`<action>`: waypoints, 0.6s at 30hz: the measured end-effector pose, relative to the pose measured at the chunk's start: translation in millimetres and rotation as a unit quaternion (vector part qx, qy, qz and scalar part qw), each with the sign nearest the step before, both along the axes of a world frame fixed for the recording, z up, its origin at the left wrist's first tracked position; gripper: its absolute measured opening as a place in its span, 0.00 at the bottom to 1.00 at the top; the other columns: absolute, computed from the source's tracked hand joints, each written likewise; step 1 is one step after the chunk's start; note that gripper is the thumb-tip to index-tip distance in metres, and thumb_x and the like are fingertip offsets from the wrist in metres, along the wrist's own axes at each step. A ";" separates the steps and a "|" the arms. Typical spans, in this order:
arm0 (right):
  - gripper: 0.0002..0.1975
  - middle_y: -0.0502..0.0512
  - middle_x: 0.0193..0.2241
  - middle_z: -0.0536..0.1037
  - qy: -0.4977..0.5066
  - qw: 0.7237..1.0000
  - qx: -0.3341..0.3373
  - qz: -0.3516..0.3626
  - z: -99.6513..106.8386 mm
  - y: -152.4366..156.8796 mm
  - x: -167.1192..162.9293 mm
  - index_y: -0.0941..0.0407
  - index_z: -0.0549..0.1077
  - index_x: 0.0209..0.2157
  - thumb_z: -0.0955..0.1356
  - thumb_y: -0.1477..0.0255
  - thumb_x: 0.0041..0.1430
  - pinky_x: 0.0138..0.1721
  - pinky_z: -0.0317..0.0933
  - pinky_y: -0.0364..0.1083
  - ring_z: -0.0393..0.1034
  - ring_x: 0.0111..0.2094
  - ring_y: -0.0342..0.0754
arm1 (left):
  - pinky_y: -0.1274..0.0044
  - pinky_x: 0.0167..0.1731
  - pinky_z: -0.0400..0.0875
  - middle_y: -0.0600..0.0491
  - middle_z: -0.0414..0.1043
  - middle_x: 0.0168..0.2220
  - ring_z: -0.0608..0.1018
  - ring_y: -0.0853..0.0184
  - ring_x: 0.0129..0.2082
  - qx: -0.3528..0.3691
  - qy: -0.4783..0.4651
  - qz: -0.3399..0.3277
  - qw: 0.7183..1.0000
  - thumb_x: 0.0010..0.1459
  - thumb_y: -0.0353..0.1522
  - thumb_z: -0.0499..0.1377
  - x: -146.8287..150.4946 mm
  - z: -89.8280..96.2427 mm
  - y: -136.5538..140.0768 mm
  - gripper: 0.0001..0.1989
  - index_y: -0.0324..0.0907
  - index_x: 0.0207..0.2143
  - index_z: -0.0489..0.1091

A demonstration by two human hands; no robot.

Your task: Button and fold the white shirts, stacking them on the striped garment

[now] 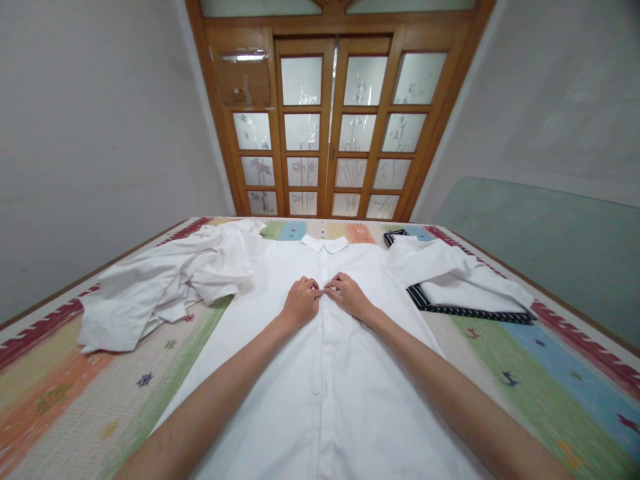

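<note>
A white collared shirt [280, 413] lies spread on its back, its collar [326, 244] toward the far edge and its button front running down the middle. My left hand [303, 299] pinches the shirt front a little below the collar. Opposite it, my right hand [349, 295] is closed in a pinch on the same spot, the fingertips of both hands almost meeting. Whatever button lies between the fingers is hidden. Lower on the front, a button [316, 391] shows. Both sleeves lie out to the sides, the left one [150, 280] rumpled.
A patterned cloth [165, 393] in coloured stripes covers the table under the shirt. At the right, a black item with white markings [475, 313] lies partly beneath white fabric. Behind stand wooden doors [327, 133] with glass panes; a pale green panel [550, 233] leans at the right wall.
</note>
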State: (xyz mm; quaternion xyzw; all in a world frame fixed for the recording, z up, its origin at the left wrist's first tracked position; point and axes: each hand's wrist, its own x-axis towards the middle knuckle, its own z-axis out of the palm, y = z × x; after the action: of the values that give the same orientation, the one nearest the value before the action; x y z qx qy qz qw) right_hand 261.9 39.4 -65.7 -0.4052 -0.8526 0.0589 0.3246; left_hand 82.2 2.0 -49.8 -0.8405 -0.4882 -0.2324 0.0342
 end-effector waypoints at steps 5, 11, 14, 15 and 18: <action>0.13 0.61 0.41 0.75 -0.082 0.996 0.014 -0.031 7.0 -19.9 -2.6 0.57 0.77 0.44 0.63 0.70 0.65 0.48 0.64 0.50 0.68 0.44 0.51 | 0.68 0.52 0.68 0.44 0.74 0.50 0.73 0.60 0.52 -0.016 0.046 0.022 0.999 0.62 0.27 0.50 -3.4 -3.1 -13.5 0.16 0.39 0.48 0.73; 0.24 0.63 0.64 0.61 -0.209 0.977 0.024 0.025 3.0 -70.0 13.0 0.57 0.63 0.63 0.58 0.64 0.69 0.60 0.53 0.59 0.53 0.64 0.58 | 0.61 0.63 0.55 0.46 0.58 0.65 0.58 0.57 0.66 -0.057 0.096 -0.005 0.994 0.68 0.38 0.41 -20.3 -12.2 -36.7 0.25 0.40 0.63 0.58; 0.27 0.58 0.67 0.55 -0.216 0.971 0.001 0.102 4.8 -99.1 25.8 0.52 0.56 0.66 0.57 0.60 0.69 0.65 0.43 0.60 0.41 0.68 0.57 | 0.59 0.64 0.51 0.49 0.53 0.67 0.54 0.56 0.67 -0.077 0.106 -0.026 0.991 0.69 0.42 0.40 -29.7 -12.2 -47.0 0.27 0.44 0.65 0.55; 0.28 0.57 0.67 0.53 -0.215 0.969 -0.013 0.123 7.9 -108.9 29.6 0.51 0.54 0.67 0.57 0.59 0.69 0.66 0.41 0.60 0.38 0.69 0.56 | 0.59 0.64 0.50 0.49 0.52 0.68 0.53 0.56 0.68 -0.083 0.109 -0.034 0.990 0.69 0.42 0.40 -32.2 -11.4 -49.9 0.27 0.45 0.66 0.54; 0.29 0.53 0.69 0.47 -0.210 0.958 -0.070 0.183 22.4 -135.5 39.1 0.47 0.51 0.67 0.58 0.56 0.68 0.67 0.37 0.60 0.34 0.69 0.55 | 0.59 0.65 0.49 0.51 0.49 0.68 0.51 0.56 0.68 -0.101 0.116 -0.052 0.987 0.69 0.44 0.40 -36.9 -7.5 -56.5 0.27 0.47 0.66 0.52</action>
State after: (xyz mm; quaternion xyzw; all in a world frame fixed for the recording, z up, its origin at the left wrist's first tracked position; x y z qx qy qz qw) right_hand 300.9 -96.0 -43.3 -0.2670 -0.9549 0.0903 0.0930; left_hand 45.3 -54.5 -57.4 -0.8851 -0.4576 -0.0843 -0.0071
